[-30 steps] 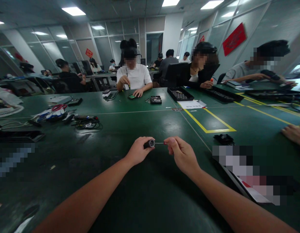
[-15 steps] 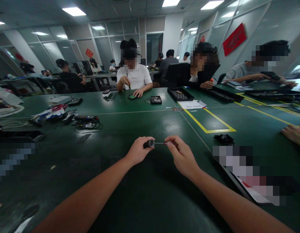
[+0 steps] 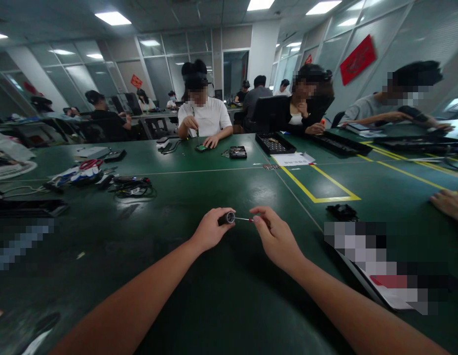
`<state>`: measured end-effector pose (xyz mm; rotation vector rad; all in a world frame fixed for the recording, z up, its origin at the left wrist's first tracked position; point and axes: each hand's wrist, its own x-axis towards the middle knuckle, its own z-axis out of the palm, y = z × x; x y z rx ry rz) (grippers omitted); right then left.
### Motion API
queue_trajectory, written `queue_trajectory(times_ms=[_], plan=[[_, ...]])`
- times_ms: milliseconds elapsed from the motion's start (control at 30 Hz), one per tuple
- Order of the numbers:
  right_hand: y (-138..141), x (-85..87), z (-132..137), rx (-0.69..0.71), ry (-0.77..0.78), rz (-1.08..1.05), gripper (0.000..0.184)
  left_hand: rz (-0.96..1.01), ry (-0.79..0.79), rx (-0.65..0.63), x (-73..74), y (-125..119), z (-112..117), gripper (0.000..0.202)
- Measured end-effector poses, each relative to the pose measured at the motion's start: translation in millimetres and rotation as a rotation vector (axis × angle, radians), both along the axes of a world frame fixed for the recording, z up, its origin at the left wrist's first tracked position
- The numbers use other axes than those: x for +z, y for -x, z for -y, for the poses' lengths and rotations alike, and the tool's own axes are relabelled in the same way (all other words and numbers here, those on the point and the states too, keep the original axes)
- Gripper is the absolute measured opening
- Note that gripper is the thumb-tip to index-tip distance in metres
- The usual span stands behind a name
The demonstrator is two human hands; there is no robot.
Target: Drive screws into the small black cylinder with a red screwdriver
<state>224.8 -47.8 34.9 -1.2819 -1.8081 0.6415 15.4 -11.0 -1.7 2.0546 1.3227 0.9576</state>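
My left hand (image 3: 210,229) is closed around a short black cylinder with a silver end (image 3: 228,217), held just above the green table (image 3: 199,291). My right hand (image 3: 275,236) pinches a thin metal bit with a red band (image 3: 245,219) between thumb and forefinger. The bit's tip points at the cylinder's silver end. Both hands meet at the middle of the view, close to me.
A small black part (image 3: 342,212) lies to the right by a yellow taped rectangle (image 3: 318,185). Another person's hand (image 3: 449,204) rests at the right edge. Cables and tools (image 3: 118,185) lie at the left. Several people work at the far side.
My right hand has shifted its pinch slightly along the bit. The person across in the dark top has raised a hand towards the chin. My left hand has hardly moved.
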Motion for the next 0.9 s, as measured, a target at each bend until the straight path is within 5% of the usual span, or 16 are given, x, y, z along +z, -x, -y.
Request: queue_trajectory(times_ms=[300, 667, 900], plan=[[0.8, 2.7, 1.5, -0.046, 0.059, -0.028, 0.036, -0.037, 0.016, -0.002, 2.3, -1.0, 0.3, 0.032], [0.7, -4.1, -4.0, -0.009, -0.007, -0.113, 0.014, -0.002, 0.008, 0.012, 2.5, 0.1, 1.4, 0.032], [0.3, -5.7, -3.2, -0.040, 0.030, -0.109, 0.033, -0.061, -0.014, 0.014, 3.9, -2.2, 1.8, 0.031]])
